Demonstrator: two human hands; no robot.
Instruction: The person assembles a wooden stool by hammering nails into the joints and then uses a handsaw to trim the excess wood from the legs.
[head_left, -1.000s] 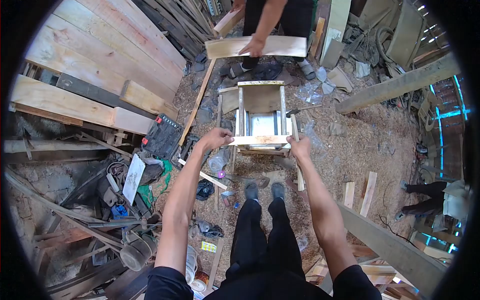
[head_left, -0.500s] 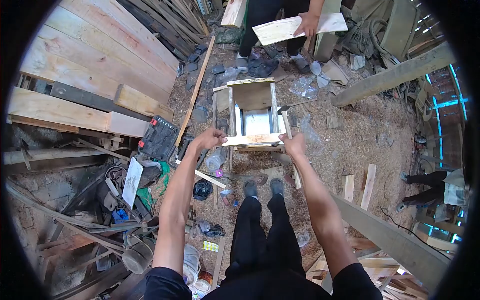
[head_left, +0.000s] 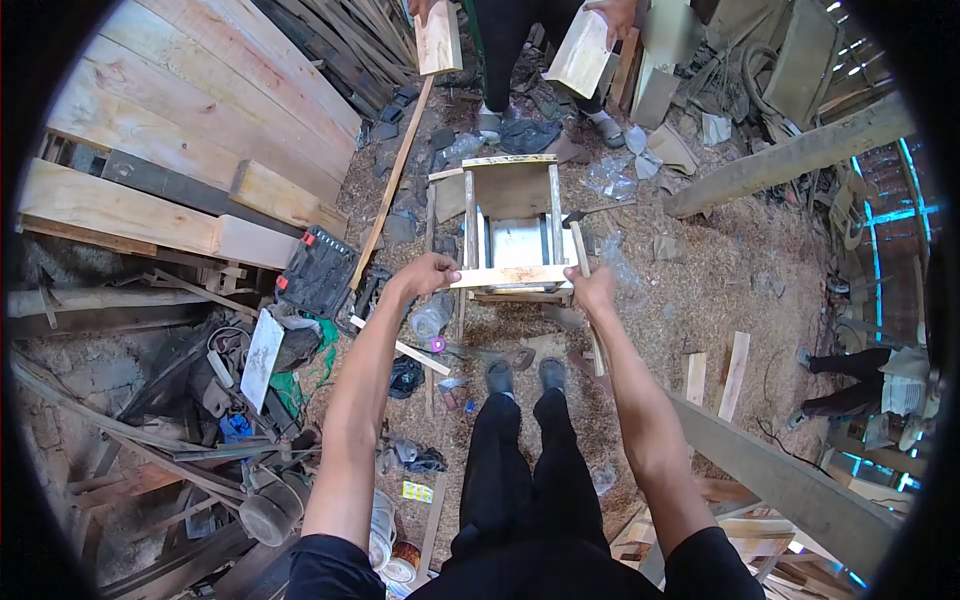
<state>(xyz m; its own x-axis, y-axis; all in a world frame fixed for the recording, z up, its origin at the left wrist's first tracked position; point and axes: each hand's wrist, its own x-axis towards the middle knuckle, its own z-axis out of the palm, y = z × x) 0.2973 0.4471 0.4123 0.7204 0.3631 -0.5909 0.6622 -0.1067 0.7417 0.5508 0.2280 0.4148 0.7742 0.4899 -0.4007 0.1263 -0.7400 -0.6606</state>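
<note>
A short pale wooden slat (head_left: 512, 276) lies crosswise over the near end of a small box-like wooden frame (head_left: 556, 200). My left hand (head_left: 432, 272) pinches the slat's left end between thumb and fingers. At the other end, my right hand (head_left: 594, 288) is closed around the slat's tip and also the wooden handle of a hammer (head_left: 577, 240). The hammer's dark head points away from me, and its handle runs back under my wrist. Inside the frame a whitish panel (head_left: 515, 240) shows between the uprights.
Across the frame stands another person (head_left: 497, 60) holding a board (head_left: 438, 42) and another board (head_left: 582, 55). A black tool case (head_left: 322, 270) and a long wood strip (head_left: 395, 180) lie left. A beam (head_left: 790, 465) crosses the lower right. Shavings cover the ground.
The other person's boards have swung from crosswise to pointing towards me, one in each hand. My hands keep their hold; the slat and frame sit slightly further right in view.
</note>
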